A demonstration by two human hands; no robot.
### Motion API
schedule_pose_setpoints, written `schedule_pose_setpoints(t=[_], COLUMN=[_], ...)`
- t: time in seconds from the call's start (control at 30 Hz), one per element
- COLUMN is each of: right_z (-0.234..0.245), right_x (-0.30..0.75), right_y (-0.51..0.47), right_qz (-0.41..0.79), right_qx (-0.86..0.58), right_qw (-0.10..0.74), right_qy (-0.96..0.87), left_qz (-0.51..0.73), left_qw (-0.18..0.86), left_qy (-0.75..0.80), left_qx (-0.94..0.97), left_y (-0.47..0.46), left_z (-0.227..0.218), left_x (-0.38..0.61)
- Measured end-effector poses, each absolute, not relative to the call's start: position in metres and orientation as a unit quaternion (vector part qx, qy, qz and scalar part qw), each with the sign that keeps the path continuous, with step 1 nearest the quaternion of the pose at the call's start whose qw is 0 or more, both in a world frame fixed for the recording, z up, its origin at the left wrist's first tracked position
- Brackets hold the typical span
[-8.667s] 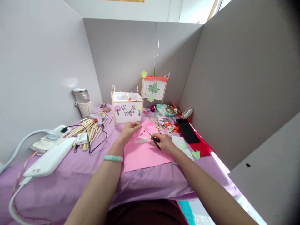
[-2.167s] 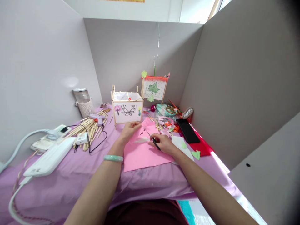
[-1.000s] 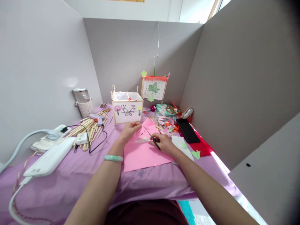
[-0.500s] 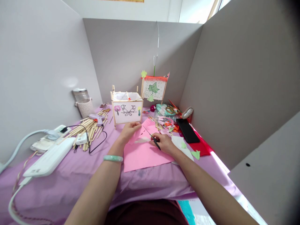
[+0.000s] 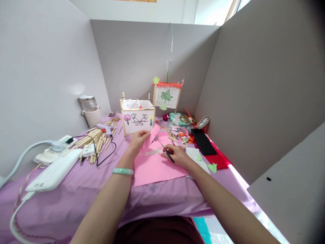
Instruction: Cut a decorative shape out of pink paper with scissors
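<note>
My left hand (image 5: 139,140) is closed on a strip of pink paper (image 5: 155,131), raised over the table with small cuts along its edge. In my right hand (image 5: 176,154) are black-handled scissors (image 5: 168,154), their blades pointing up and left toward the strip. Whether the blades touch the paper I cannot tell. Beneath both hands lies a larger pink sheet (image 5: 159,171). Just beyond my left hand stands a stick-framed paper lantern (image 5: 138,121) with two birds drawn on its front.
A second lantern (image 5: 167,96) with a green leaf hangs behind. Wooden sticks (image 5: 98,142), a glue gun (image 5: 105,129) and a white power bank (image 5: 54,169) are at the left. Paper scraps (image 5: 181,134), a black phone (image 5: 203,141) and red paper (image 5: 218,157) lie at the right.
The pink strip in my left hand has been lifted and turned, so its end now stands up above the blades. My right hand has hardly moved.
</note>
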State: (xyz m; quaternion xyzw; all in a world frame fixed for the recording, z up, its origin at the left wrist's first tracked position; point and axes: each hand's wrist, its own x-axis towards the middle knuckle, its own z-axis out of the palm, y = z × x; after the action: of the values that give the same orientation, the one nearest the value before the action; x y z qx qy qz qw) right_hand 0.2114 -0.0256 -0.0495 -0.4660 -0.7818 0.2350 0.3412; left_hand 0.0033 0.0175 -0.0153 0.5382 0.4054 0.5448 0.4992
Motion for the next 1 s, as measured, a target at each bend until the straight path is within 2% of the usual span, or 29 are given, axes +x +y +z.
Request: schedule_pose_setpoints(t=[0.3,1.0], right_z=[-0.0479,-0.0474], right_x=[0.2109,0.2094], right_y=[-0.0271,-0.0281], right_qz=[0.247,0.241], right_qx=[-0.460,-0.458], right_qw=[0.338,0.341], right_qy=[-0.783,-0.785], left_qz=[0.561,0.501], left_qw=[0.497,0.504], left_qy=[0.399,0.390], left_qx=[0.528,0.586], left_y=[0.0170,0.0189], left_z=[-0.0141,-0.0204], left_x=[0.0043,0.0042])
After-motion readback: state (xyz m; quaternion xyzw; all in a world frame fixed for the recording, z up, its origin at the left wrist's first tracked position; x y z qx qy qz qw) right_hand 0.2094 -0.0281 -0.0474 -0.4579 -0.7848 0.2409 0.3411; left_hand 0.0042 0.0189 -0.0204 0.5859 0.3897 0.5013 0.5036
